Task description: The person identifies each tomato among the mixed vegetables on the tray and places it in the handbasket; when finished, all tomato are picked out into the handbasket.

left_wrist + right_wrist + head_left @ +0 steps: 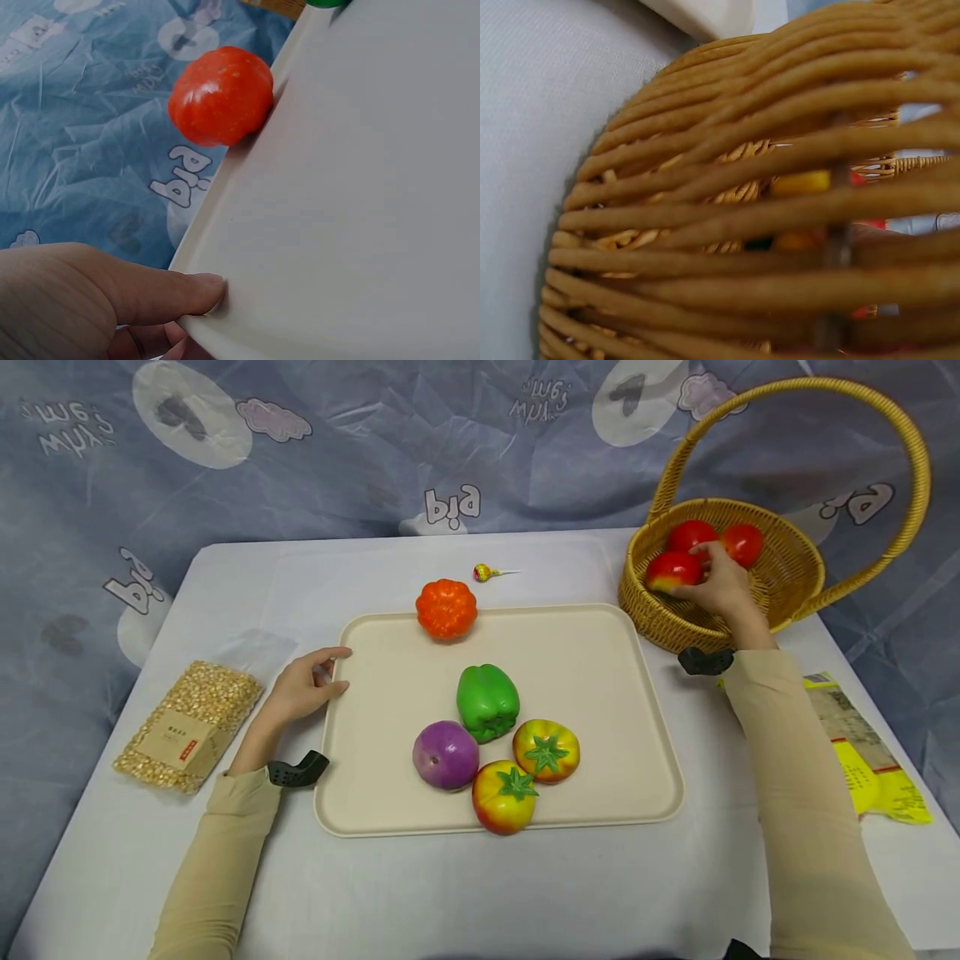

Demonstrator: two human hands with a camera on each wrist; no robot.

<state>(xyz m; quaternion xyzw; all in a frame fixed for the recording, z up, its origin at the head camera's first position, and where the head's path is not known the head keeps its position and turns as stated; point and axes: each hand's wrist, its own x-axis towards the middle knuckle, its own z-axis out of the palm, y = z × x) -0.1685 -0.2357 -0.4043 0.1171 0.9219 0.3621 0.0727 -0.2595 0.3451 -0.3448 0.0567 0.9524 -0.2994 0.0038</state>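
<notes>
At the cream tray's [600, 693] left edge, my left hand [303, 685] pinches the rim; the left wrist view has its thumb [180, 291] on top and fingers below. On the tray lie a green bell pepper [487, 702], a purple round vegetable [446, 756] and two yellow-red tomatoes [547, 752]. An orange pumpkin [446, 609] sits over the far rim. Reaching into the wicker basket [652, 618], my right hand [722, 583] grips a red-and-yellow tomato [672, 571]. Two more red fruits [742, 544] lie beside it. Basket weave mostly hides this hand in the right wrist view.
The basket's tall handle [915, 468] arches at the back right. Left of the tray lies a bag of corn kernels [191, 722]. A yellow package [862, 760] lies by the right sleeve. Behind the pumpkin is a small lollipop [483, 572].
</notes>
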